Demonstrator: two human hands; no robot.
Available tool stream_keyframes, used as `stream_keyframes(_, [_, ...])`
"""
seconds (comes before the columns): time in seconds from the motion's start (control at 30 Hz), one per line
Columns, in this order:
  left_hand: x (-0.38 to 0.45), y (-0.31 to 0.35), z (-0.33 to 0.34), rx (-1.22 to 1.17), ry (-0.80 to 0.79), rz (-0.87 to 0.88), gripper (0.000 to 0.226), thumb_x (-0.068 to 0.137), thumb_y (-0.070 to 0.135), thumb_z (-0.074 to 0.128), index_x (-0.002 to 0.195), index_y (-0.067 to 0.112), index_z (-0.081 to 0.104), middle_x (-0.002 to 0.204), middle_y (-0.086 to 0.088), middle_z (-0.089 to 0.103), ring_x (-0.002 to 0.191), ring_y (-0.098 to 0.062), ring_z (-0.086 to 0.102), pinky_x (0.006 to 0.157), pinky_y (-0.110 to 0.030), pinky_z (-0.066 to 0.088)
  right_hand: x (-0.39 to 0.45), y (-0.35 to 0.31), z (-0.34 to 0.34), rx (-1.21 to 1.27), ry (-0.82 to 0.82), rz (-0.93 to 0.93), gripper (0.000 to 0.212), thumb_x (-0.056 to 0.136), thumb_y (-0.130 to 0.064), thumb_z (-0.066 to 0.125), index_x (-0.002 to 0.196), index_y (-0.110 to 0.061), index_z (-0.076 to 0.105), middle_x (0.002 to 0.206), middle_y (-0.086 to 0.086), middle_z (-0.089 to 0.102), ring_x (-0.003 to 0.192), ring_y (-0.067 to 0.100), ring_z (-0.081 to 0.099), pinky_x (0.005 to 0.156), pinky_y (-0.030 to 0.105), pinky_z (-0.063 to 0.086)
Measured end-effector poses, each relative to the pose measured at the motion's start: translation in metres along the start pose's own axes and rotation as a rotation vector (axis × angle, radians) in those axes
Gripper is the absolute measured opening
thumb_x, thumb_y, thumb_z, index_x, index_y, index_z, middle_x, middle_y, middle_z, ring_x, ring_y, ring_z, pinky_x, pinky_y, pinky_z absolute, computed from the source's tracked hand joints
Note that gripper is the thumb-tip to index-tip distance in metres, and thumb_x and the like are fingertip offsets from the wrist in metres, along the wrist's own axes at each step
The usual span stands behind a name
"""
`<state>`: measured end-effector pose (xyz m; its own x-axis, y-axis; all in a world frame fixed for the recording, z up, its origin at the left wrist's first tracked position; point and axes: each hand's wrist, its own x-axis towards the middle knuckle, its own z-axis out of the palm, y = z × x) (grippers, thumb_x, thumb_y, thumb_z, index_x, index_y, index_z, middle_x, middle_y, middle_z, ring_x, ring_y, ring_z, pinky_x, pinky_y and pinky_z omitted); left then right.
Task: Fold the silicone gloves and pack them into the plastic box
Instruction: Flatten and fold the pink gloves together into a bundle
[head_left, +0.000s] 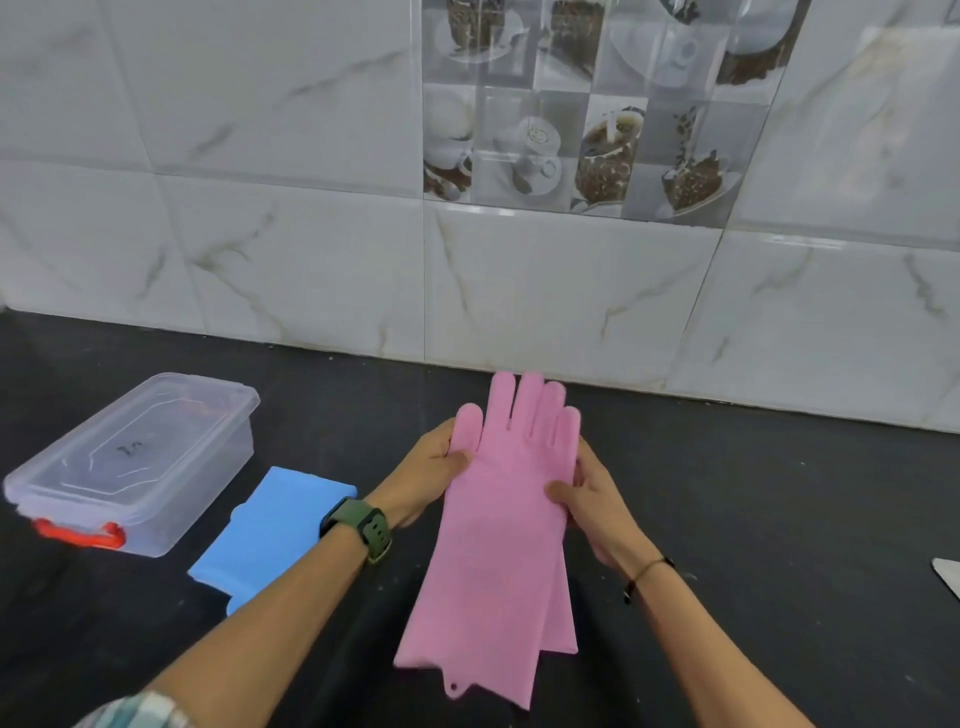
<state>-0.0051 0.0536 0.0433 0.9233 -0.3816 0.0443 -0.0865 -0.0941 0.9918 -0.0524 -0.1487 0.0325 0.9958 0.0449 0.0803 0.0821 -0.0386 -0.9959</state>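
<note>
Marble-patterned wall tiles (291, 130) run behind a dark countertop (753, 493), with one panel of coffee-cup pictures (582, 114) set among them; the counter meets the wall along its far edge. Near the left edge of the countertop stands the plastic box (132, 467), clear, lid on, with an orange-red latch (80, 535) at its near end; just beside it, toward the middle, lies a blue glove (270, 535), flat on the surface and partly hidden under the left forearm. At the middle of the countertop both hands hold the pink gloves (498, 540), two laid one on the other, fingers pointing to the far edge and cuffs toward the near edge; the lower glove's cuff shows at the right side of the upper one; whether the cuffs rest on the counter cannot be told. The left hand (431, 467) pinches the thumb side, its thumb on top and fingers beneath; it wears a green watch (358, 527) at the wrist. The right hand (592, 499) grips the opposite side at palm height, thumb on top; a thin dark bracelet (647, 571) circles that wrist. A pale object (948, 574) shows at the right edge, too cropped to identify.
</note>
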Motion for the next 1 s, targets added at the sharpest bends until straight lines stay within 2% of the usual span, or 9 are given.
stream_keyframes(0.03, [0.005,-0.007,0.0,0.002,0.014,-0.029,0.043,0.096,-0.001,0.042,0.125,0.03,0.048,0.118,0.012,0.06,0.106,-0.002,0.058,0.083,-0.015,0.05,0.009,0.004,0.001,-0.022,-0.012,-0.001,0.079,0.079,0.012,0.046,0.117,-0.057,0.046,0.13,-0.012,0.055,0.108,0.006,0.061,0.073,0.022,0.057])
stream_keyframes(0.1, [0.014,-0.019,0.001,-0.018,0.051,-0.081,0.041,0.094,-0.002,0.043,0.115,0.031,0.054,0.118,0.009,0.06,0.11,-0.01,0.058,0.083,-0.02,0.05,0.025,0.013,0.001,-0.057,-0.04,-0.004,0.084,0.076,0.013,0.041,0.122,-0.057,0.045,0.129,-0.018,0.056,0.108,0.003,0.061,0.074,0.019,0.055])
stream_keyframes(0.23, [0.026,-0.031,0.002,-0.094,0.099,-0.142,0.049,0.092,0.002,0.045,0.091,0.047,0.064,0.099,0.021,0.07,0.092,0.004,0.067,0.065,-0.013,0.055,0.05,0.023,-0.004,-0.099,-0.018,0.055,0.085,0.074,0.013,0.04,0.116,-0.062,0.046,0.123,-0.02,0.058,0.103,0.007,0.064,0.071,0.022,0.056])
stream_keyframes(0.3, [0.031,-0.035,0.003,-0.107,0.117,-0.179,0.051,0.093,0.002,0.044,0.091,0.049,0.062,0.098,0.02,0.069,0.091,0.001,0.066,0.069,-0.02,0.057,0.06,0.027,-0.007,-0.122,-0.009,0.086,0.083,0.075,0.013,0.041,0.113,-0.061,0.046,0.119,-0.021,0.058,0.1,0.008,0.064,0.066,0.02,0.056])
stream_keyframes(0.47, [0.045,-0.052,0.005,0.019,0.178,-0.277,0.03,0.093,0.004,0.04,0.101,0.029,0.055,0.107,0.003,0.063,0.09,-0.011,0.06,0.068,-0.027,0.054,0.072,0.046,-0.009,-0.252,0.012,0.22,0.068,0.078,0.009,0.042,0.134,-0.029,0.044,0.114,-0.005,0.059,0.096,0.016,0.061,0.064,0.022,0.051])
stream_keyframes(0.57, [0.053,-0.06,0.008,0.077,0.315,-0.378,0.013,0.092,0.01,0.041,0.098,0.015,0.052,0.102,-0.006,0.059,0.088,-0.02,0.055,0.069,-0.031,0.048,0.077,0.053,-0.007,-0.294,0.093,0.325,0.044,0.078,0.006,0.044,0.119,-0.008,0.051,0.093,0.006,0.057,0.071,0.017,0.05,0.053,0.024,0.041])
stream_keyframes(0.73, [0.064,-0.063,0.015,0.137,0.47,-0.402,0.026,0.089,0.01,0.04,0.064,0.013,0.033,0.066,-0.001,0.037,0.059,-0.015,0.029,0.052,-0.024,0.024,0.083,0.055,-0.005,-0.305,0.174,0.336,0.034,0.074,0.005,0.045,0.107,0.0,0.053,0.098,0.022,0.058,0.075,0.023,0.046,0.065,0.034,0.039])
stream_keyframes(0.87, [0.068,-0.061,0.02,0.146,0.475,-0.4,0.033,0.089,0.007,0.039,0.059,0.015,0.027,0.061,0.001,0.031,0.055,-0.014,0.024,0.05,-0.022,0.02,0.08,0.055,-0.008,-0.198,0.253,0.323,0.033,0.074,0.007,0.045,0.09,-0.018,0.059,0.088,0.012,0.063,0.073,0.02,0.052,0.063,0.034,0.044])
stream_keyframes(1.0, [0.065,-0.063,0.022,0.19,0.451,-0.429,0.034,0.088,0.005,0.038,0.058,0.015,0.027,0.061,-0.001,0.032,0.056,-0.016,0.024,0.05,-0.024,0.02,0.075,0.062,-0.01,-0.184,0.275,0.352,0.021,0.074,0.008,0.044,0.092,0.004,0.054,0.083,0.023,0.052,0.071,0.023,0.046,0.061,0.033,0.039])
